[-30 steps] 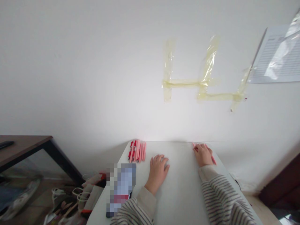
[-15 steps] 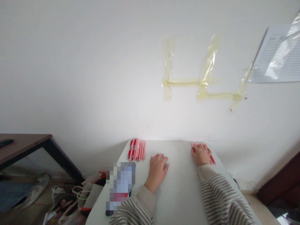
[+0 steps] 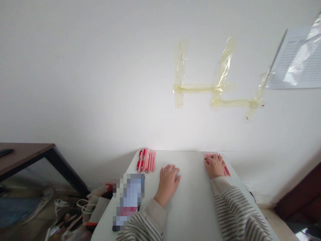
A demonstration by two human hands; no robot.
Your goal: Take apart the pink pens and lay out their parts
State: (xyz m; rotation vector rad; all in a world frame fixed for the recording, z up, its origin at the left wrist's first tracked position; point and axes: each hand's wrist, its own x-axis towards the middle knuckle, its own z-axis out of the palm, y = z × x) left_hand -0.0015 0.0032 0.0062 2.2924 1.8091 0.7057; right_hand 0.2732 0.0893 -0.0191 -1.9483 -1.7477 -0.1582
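My left hand (image 3: 167,183) rests on the white table (image 3: 193,207) with its fingers spread and slightly bent, holding nothing. To its left lies a row of pens (image 3: 146,161), some red and some pink, side by side near the back edge. At the back right, my right hand (image 3: 215,166) is over a group of pink pens (image 3: 227,170), its fingers curled down onto them. The hand covers most of these pens; their ends show behind the fingers and at the right of the hand. How many the fingers grip is hidden.
A phone (image 3: 130,201), blurred out, lies at the table's left edge. The white wall (image 3: 112,83) stands right behind the table, with yellowed tape (image 3: 197,88) on it. On the left are a brown desk (image 3: 27,150) and bags with cables (image 3: 85,207) on the floor.
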